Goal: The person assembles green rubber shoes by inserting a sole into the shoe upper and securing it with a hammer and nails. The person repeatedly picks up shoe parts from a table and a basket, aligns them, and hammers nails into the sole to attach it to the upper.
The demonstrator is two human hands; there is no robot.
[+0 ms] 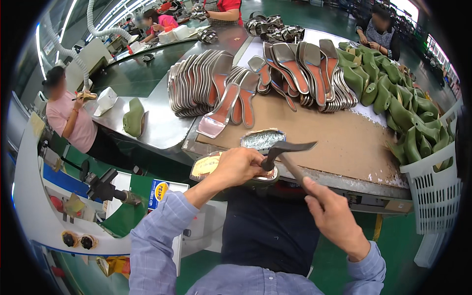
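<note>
My right hand (pixel 334 214) grips the wooden handle of a shoemaker's hammer (pixel 296 147). The hammer's dark curved head is by the fingertips of my left hand (pixel 236 169). My left hand lies over a shoe last with a pale insole (pixel 205 166) on its upturned sole, in front of the bench edge. Its thumb and forefinger are pinched together at the near end; whatever they hold is hidden. Just beyond stands a small open box of nails (pixel 263 139).
Stacks of silver-edged insoles (pixel 196 83) and more insoles (pixel 307 73) line the bench's far side. Green shoe lasts (pixel 376 86) are heaped right, beside a white plastic basket (pixel 435 187). One green last (pixel 133 118) stands on the metal table at left. Other people work farther off.
</note>
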